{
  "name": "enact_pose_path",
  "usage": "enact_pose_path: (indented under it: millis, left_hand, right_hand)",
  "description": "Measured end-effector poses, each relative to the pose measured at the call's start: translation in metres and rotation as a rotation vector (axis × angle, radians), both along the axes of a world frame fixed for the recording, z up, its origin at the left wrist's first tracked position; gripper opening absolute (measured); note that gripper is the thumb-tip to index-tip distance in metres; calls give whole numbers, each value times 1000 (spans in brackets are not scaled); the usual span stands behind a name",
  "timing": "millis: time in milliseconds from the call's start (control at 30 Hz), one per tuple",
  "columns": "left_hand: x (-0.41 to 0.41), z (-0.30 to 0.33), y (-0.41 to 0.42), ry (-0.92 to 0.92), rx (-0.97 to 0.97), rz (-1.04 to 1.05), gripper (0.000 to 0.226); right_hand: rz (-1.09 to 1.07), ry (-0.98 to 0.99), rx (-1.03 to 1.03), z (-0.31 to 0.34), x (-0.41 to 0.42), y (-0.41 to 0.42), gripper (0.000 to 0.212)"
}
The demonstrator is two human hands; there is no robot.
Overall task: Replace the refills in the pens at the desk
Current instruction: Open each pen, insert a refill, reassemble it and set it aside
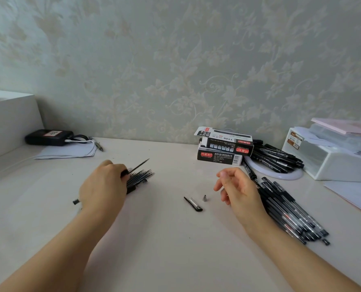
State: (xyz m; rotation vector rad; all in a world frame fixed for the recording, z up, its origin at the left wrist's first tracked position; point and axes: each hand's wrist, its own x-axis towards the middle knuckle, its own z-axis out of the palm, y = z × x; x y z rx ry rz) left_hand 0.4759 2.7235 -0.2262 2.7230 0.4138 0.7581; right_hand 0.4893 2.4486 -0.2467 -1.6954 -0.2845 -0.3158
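Now my left hand (103,186) pinches one refill (139,164) above the refill bundle (140,179); my right hand (237,189) hangs relaxed, holding nothing, beside the pen pile (291,211); pen cap (193,204) between them.

I see two bare forearms, no sleeves in view. Left hand (103,186) and right hand (240,190) bare too: no rings, no watch, no gloves.
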Motion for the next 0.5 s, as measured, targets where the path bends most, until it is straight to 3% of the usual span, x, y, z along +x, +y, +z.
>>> enact_pose_path:
  millis: [300, 500]
  left_hand:
    - [-1, -2, -3, 155, 95, 6, 19]
    - [-1, -3, -9, 115, 109, -26, 22]
  right_hand:
    - [-4, -5, -22, -1, 1, -1, 18]
    - [-14, -20, -24, 0, 0, -2, 18]
